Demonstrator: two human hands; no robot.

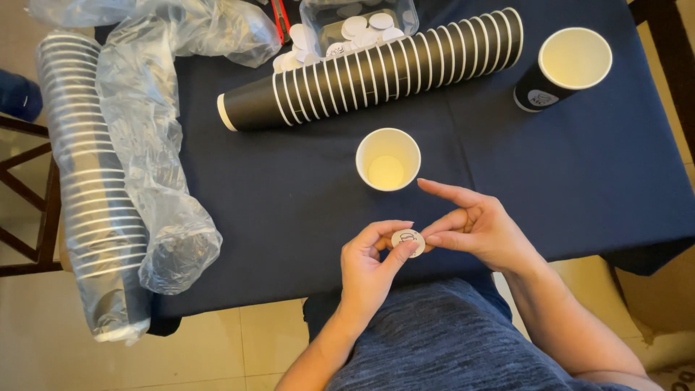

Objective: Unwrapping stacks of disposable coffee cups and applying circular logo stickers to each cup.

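A dark blue tablecloth (289,210) covers the table, bearing a long lying stack of black paper cups (376,69), then one upright cup (388,159) just beyond the hands. The left hand (369,271) and right hand (481,228) together pinch a small round white sticker (407,241) between fingertips, near the table's edge.

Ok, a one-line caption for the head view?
Both hands pinch a round white sticker beside an open paper cup on a dark tablecloth.
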